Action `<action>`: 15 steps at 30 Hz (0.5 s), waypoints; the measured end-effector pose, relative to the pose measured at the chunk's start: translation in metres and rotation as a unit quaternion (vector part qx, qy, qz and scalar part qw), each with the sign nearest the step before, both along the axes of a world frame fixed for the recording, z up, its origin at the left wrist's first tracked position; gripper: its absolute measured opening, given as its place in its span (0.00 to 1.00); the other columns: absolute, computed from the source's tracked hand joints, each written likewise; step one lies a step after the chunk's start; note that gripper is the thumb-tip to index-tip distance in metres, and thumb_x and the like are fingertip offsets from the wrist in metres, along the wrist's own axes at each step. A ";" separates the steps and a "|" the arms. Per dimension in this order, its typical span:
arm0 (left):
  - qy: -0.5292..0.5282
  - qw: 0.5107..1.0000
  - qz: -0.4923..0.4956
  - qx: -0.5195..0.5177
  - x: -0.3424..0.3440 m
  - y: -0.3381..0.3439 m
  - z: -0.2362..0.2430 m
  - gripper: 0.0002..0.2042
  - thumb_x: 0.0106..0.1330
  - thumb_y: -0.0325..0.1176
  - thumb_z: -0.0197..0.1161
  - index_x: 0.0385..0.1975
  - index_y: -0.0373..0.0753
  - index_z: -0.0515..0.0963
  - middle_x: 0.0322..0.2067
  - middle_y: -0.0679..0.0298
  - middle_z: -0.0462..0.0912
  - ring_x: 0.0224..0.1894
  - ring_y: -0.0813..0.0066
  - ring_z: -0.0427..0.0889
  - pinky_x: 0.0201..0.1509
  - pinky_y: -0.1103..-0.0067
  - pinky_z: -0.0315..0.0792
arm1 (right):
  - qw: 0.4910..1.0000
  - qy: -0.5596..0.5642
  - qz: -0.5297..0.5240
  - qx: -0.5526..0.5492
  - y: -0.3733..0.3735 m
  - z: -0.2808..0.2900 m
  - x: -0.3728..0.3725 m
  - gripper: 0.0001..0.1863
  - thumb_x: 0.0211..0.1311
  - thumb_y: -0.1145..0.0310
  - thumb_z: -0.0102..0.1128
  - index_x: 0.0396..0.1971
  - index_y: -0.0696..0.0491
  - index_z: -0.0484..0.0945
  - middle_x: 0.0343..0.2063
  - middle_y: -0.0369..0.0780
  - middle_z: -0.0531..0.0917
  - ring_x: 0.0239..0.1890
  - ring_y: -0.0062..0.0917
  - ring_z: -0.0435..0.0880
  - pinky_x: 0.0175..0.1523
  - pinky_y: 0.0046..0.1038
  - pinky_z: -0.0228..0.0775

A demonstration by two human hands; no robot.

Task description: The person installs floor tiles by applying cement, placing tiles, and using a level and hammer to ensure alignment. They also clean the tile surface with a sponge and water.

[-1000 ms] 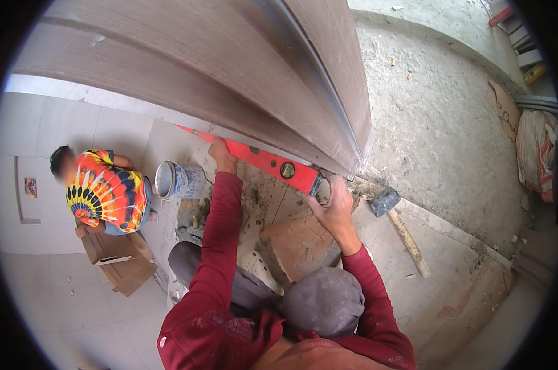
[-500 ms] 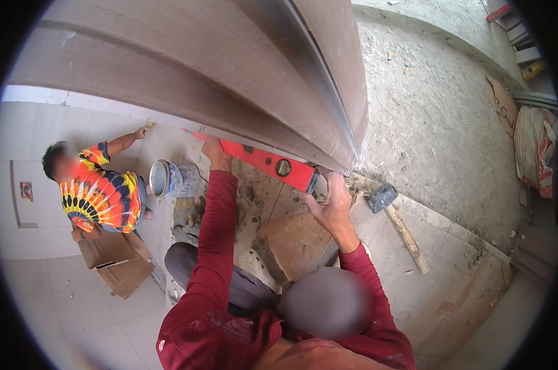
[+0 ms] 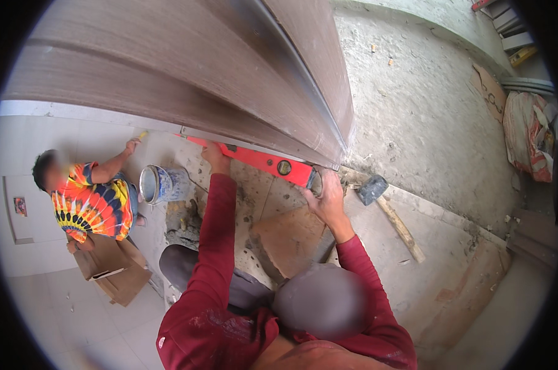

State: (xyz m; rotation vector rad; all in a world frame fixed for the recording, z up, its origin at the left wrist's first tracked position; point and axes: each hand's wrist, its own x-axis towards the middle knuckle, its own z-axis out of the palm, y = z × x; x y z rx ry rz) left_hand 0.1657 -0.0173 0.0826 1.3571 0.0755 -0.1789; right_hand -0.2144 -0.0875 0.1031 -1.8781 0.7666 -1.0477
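A red spirit level (image 3: 263,161) lies along the foot of a brown wood-grain door or panel (image 3: 186,68), with its round vial showing near the right end. My left hand (image 3: 216,159) grips the level toward its left end, fingers partly hidden behind it. My right hand (image 3: 329,202) holds the right end, thumb in front and fingers reaching up beside the panel's lower corner. Just right of that hand, a mallet with a dark head (image 3: 372,190) and a wooden handle (image 3: 402,229) rests on the floor tile.
At left a person in a tie-dye shirt (image 3: 94,200) reaches toward the wall base, near a blue-and-white bucket (image 3: 162,184) and a cardboard box (image 3: 115,265). A loose brown tile (image 3: 291,240) lies before me. Rough concrete (image 3: 414,111) and a sack (image 3: 528,135) are at right.
The view has shifted slightly, moving the surroundings leftward. Both hands stay on the spirit level, which keeps its place along the panel's foot. The other person's arm still reaches out.
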 end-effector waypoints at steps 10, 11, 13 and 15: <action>0.064 0.993 -0.048 -0.086 -0.027 -0.018 0.012 0.17 0.74 0.34 0.64 0.55 0.29 0.75 0.45 0.55 0.85 0.42 0.60 0.87 0.42 0.65 0.85 | 1.000 -0.009 -0.025 -0.007 -0.004 -0.001 0.001 0.32 0.44 0.68 0.80 0.50 0.61 0.76 0.39 0.50 0.78 0.43 0.48 0.77 0.50 0.43 0.69; 0.067 0.992 -0.047 -0.091 -0.027 -0.017 0.014 0.17 0.74 0.34 0.64 0.55 0.29 0.75 0.45 0.55 0.85 0.42 0.60 0.87 0.42 0.65 0.85 | 1.000 -0.007 -0.023 -0.004 -0.003 -0.001 0.001 0.32 0.44 0.69 0.80 0.51 0.61 0.76 0.40 0.49 0.79 0.44 0.48 0.78 0.51 0.43 0.69; 0.068 0.992 -0.049 -0.096 -0.026 -0.015 0.018 0.17 0.74 0.34 0.63 0.55 0.29 0.75 0.45 0.55 0.85 0.42 0.60 0.87 0.42 0.65 0.85 | 1.000 -0.002 -0.019 0.003 0.000 -0.002 0.001 0.33 0.43 0.70 0.79 0.53 0.60 0.76 0.43 0.49 0.81 0.45 0.47 0.78 0.53 0.43 0.68; 0.068 0.991 -0.053 -0.099 -0.025 -0.014 0.020 0.17 0.74 0.34 0.63 0.55 0.29 0.75 0.45 0.55 0.85 0.42 0.61 0.87 0.42 0.65 0.85 | 1.000 0.001 -0.020 -0.006 0.002 -0.011 0.003 0.33 0.43 0.69 0.80 0.51 0.61 0.76 0.41 0.49 0.79 0.45 0.47 0.77 0.52 0.43 0.69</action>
